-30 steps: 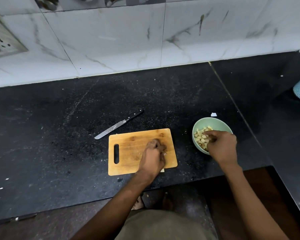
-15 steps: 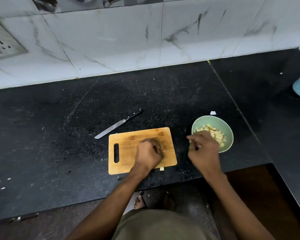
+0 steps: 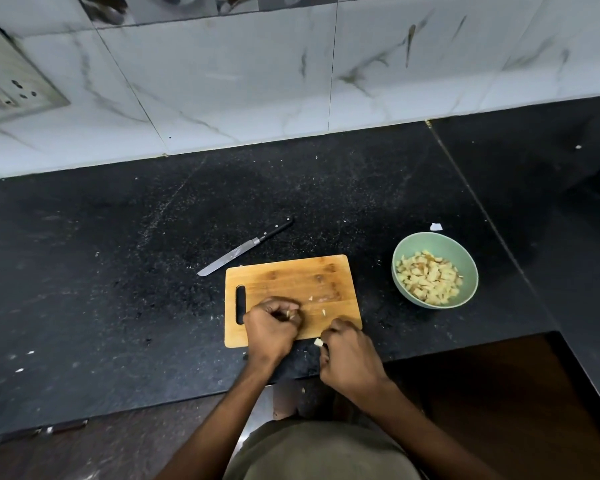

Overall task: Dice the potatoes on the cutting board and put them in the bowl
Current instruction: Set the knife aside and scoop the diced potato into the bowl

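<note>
1. Left hand (image 3: 269,329): on the cutting board (image 3: 291,278), fingers curled round small potato bits (image 3: 289,314).
2. Right hand (image 3: 349,355): at the board's near edge, fingers bent, touching one potato piece (image 3: 318,342) (on the tabletop (image 3: 118,271)).
3. Bowl (image 3: 466,268): right of the board, holds diced potato (image 3: 428,282).
4. Knife (image 3: 245,247): behind the board.

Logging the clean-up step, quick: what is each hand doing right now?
Left hand: curled, pinching potato bits.
Right hand: curled beside a potato piece; grip cannot be told.
</note>
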